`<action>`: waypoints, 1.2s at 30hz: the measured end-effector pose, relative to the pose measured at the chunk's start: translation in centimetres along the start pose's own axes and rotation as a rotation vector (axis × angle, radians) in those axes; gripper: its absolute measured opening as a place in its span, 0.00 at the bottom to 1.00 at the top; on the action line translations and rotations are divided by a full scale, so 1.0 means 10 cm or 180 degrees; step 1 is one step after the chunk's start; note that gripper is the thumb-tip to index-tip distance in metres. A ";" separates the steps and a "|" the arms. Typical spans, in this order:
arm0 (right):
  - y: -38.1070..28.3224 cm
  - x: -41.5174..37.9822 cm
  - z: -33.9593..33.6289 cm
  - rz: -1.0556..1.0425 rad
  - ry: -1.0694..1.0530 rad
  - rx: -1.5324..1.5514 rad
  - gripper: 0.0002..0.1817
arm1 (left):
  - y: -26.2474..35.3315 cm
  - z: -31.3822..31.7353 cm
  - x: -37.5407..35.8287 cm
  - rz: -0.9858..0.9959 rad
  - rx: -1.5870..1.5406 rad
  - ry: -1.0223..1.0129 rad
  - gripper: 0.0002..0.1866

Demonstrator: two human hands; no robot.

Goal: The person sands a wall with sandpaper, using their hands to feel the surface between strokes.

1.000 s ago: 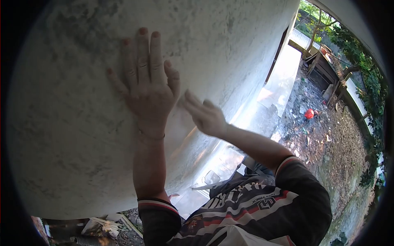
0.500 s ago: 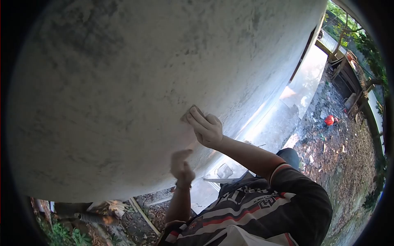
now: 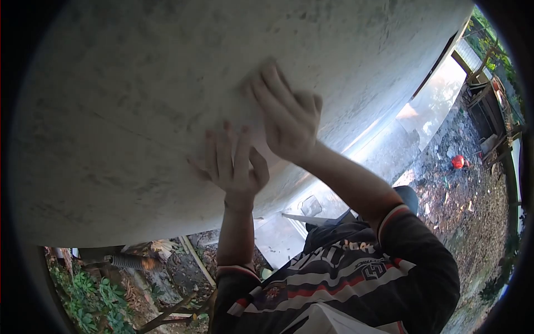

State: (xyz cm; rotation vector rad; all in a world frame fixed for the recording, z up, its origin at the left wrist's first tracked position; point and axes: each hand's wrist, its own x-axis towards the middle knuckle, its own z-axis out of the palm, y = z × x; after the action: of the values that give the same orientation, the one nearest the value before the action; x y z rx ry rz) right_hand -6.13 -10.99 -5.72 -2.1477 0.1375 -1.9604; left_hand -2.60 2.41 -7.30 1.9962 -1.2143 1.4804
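A pale wall (image 3: 139, 133) with grey, blotchy smudges fills most of the view. My left hand (image 3: 236, 164) lies flat against it, fingers spread and holding nothing. Higher and to the right, my right hand (image 3: 289, 119) presses its fingertips on the wall. Under those fingers is a small grey-brown flat piece, seemingly sandpaper (image 3: 248, 84), blurred by motion and mostly covered by the hand.
A pale ledge (image 3: 384, 145) runs along the wall's foot. To the right, littered ground (image 3: 439, 183) holds a red object (image 3: 458, 162). Lower left are a ribbed coil (image 3: 133, 263), a pole (image 3: 197, 261) and green plants (image 3: 94, 300).
My right hand has moved up the wall with the sandpaper. My left hand, raised and blurred before, has come up and now rests spread on the wall. The view has shifted slightly.
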 end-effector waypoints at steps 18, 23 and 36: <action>0.53 -0.95 -0.43 0.0277 -0.0953 -0.0083 0.21 | -0.22 0.05 -0.15 0.0359 -0.0486 0.0247 0.13; 1.14 -1.95 -1.33 0.2806 -0.1395 0.0137 0.18 | 0.17 0.12 -0.49 0.0135 -0.1545 0.0209 0.10; 1.64 -3.47 -2.59 0.5055 -0.2385 -0.2242 0.32 | 2.66 0.83 -3.32 -0.1171 -0.3381 -0.5239 0.28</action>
State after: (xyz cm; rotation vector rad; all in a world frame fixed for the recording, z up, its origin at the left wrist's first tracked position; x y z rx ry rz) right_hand -33.95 -21.90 -41.12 -1.7019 1.8205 -0.1669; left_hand -21.73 -4.66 -45.59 2.0479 -1.3665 -1.1953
